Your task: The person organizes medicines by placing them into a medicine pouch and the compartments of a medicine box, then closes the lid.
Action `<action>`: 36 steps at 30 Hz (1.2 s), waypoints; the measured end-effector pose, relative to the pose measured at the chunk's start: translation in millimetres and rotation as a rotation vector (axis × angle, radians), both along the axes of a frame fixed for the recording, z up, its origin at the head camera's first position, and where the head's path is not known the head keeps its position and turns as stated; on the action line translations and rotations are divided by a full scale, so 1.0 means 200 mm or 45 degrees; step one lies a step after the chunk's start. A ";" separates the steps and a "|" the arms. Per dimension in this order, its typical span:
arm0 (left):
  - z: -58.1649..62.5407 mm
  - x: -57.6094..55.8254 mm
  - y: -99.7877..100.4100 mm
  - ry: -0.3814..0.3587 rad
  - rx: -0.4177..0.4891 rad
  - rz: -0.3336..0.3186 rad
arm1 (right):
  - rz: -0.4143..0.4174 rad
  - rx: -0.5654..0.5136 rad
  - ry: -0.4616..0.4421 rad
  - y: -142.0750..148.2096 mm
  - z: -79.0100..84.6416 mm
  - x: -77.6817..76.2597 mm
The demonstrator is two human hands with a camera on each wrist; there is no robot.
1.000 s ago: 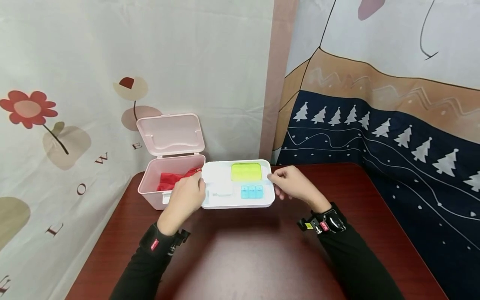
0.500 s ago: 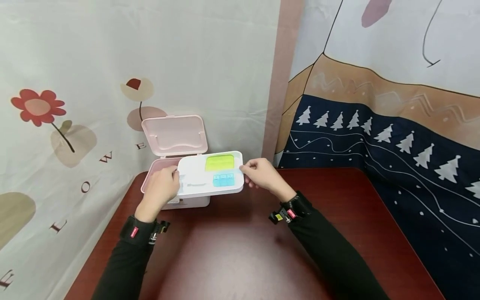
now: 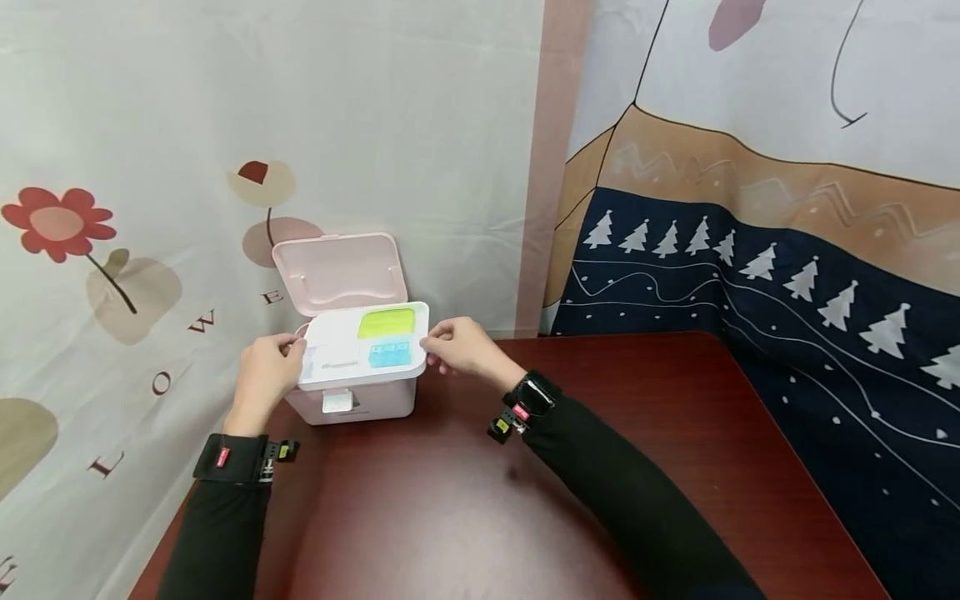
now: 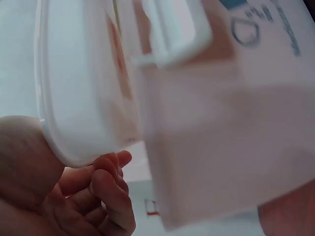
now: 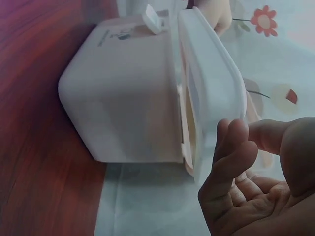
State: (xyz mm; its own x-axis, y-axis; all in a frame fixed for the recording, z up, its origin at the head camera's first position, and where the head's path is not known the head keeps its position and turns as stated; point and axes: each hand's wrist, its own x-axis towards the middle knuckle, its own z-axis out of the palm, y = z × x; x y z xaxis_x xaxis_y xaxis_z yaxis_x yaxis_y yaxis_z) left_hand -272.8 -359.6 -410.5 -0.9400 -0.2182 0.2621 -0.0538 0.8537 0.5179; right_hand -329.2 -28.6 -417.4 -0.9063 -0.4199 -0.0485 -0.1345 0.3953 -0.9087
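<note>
A white tray (image 3: 330, 329) lies nearly level over the mouth of a light pink box (image 3: 386, 400). A green panel (image 3: 386, 323) and a blue three-part pill case (image 3: 390, 354) are set in its top. My left hand (image 3: 262, 379) pinches the tray's left end between thumb and fingers. At the right end, my right hand (image 3: 468, 346) pinches the rim. The right wrist view shows a narrow gap between the tray (image 5: 214, 83) and the box (image 5: 128, 98). Whatever lies inside the box is hidden by the tray.
The box's hinged lid (image 3: 341, 271) stands raised behind it, close to the printed curtain (image 3: 450, 167). A white latch (image 3: 337, 402) hangs at the box's front. The dark red table (image 3: 600, 433) stretches to the right and front.
Both hands have carried the white tray leftward, from beside the box to over its opening. The red cloth seen in the box earlier is now covered.
</note>
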 end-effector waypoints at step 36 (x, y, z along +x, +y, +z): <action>-0.15 -0.11 -0.26 -0.233 0.165 0.033 | 0.006 0.214 0.169 -0.22 -0.10 -0.01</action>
